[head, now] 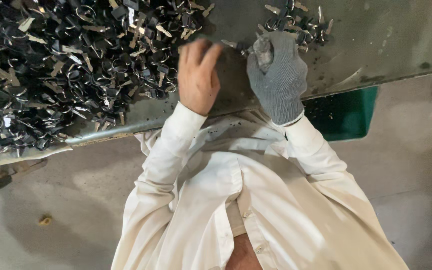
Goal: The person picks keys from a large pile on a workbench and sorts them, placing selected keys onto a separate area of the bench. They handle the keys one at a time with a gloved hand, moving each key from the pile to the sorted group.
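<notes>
A big heap of dark metal keys and key rings (pixel 71 65) covers the left half of a grey metal table (pixel 386 40). My left hand (pixel 198 75) is bare and blurred. It lies flat on the table at the heap's right edge, fingers stretched out, nothing visible in it. My right hand (pixel 277 75) wears a grey knit glove and is closed in a fist, pinching a small key (pixel 241 49) between thumb and fingers. A smaller cluster of keys (pixel 298 22) lies just beyond the gloved hand.
The table's front edge (pixel 126 132) runs across the view above my white shirt. A green bin (pixel 343 112) stands under the table on the right. Below is a concrete floor (pixel 51 200) with a small yellowish scrap (pixel 45 220).
</notes>
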`<control>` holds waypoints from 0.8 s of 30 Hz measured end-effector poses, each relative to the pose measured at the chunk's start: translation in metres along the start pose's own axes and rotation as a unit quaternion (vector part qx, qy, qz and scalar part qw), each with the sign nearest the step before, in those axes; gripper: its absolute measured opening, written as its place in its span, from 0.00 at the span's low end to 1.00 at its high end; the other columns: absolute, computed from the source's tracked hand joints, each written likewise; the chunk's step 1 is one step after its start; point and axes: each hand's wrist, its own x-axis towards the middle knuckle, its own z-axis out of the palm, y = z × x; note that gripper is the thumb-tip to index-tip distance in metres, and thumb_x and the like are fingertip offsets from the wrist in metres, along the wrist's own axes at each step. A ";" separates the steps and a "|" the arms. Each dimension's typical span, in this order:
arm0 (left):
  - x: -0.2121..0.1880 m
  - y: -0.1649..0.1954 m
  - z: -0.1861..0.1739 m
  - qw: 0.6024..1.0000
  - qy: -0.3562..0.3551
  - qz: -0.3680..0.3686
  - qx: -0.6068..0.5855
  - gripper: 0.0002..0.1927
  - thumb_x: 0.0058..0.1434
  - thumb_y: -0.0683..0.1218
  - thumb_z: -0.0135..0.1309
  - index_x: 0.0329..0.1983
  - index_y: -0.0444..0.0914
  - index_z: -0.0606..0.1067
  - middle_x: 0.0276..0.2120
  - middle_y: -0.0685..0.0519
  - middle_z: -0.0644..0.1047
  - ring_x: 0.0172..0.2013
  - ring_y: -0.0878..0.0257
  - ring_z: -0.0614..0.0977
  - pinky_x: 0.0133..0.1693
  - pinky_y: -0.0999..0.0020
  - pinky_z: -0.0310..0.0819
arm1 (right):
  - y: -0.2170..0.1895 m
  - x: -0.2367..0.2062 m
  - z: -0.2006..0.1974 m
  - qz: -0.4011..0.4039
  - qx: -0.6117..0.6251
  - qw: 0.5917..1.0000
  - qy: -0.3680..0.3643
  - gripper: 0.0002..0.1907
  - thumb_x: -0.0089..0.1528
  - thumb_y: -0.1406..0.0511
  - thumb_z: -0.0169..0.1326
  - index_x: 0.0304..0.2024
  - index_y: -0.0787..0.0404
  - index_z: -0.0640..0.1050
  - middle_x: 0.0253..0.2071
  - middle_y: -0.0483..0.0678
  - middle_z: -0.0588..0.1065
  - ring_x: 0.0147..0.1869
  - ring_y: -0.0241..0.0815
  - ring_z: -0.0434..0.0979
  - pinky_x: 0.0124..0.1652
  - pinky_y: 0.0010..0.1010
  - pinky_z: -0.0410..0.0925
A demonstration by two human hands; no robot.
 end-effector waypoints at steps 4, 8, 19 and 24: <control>0.015 -0.014 0.008 0.986 0.007 0.010 0.167 0.31 0.55 0.32 0.50 0.66 0.31 0.69 0.64 0.41 0.66 0.56 0.43 0.73 0.57 0.52 0.69 | -0.003 0.006 0.000 -0.047 0.022 0.994 -0.101 0.20 0.64 0.63 0.66 0.54 0.57 0.73 0.45 0.54 0.79 0.44 0.55 0.84 0.42 0.41 0.75; -0.004 -0.015 0.007 0.995 -0.038 -0.004 0.092 0.25 0.61 0.31 0.50 0.64 0.29 0.67 0.66 0.38 0.64 0.57 0.41 0.73 0.60 0.54 0.71 | 0.013 0.017 -0.011 -0.057 -0.047 0.993 -0.097 0.23 0.66 0.62 0.66 0.58 0.61 0.73 0.46 0.53 0.79 0.44 0.54 0.84 0.42 0.40 0.75; -0.027 -0.005 -0.008 0.993 -0.037 -0.110 -0.034 0.23 0.66 0.33 0.51 0.65 0.35 0.66 0.47 0.41 0.72 0.43 0.41 0.79 0.42 0.53 0.75 | 0.036 0.016 -0.012 -0.035 -0.085 0.988 -0.123 0.22 0.65 0.61 0.66 0.56 0.62 0.73 0.48 0.57 0.78 0.40 0.51 0.83 0.38 0.39 0.75; -0.024 -0.003 -0.007 0.992 -0.039 -0.106 0.047 0.30 0.62 0.32 0.49 0.69 0.33 0.65 0.46 0.42 0.72 0.43 0.44 0.78 0.43 0.53 0.75 | 0.028 0.014 -0.016 -0.020 -0.058 0.995 -0.085 0.20 0.66 0.61 0.67 0.55 0.58 0.73 0.45 0.52 0.79 0.43 0.51 0.84 0.43 0.38 0.76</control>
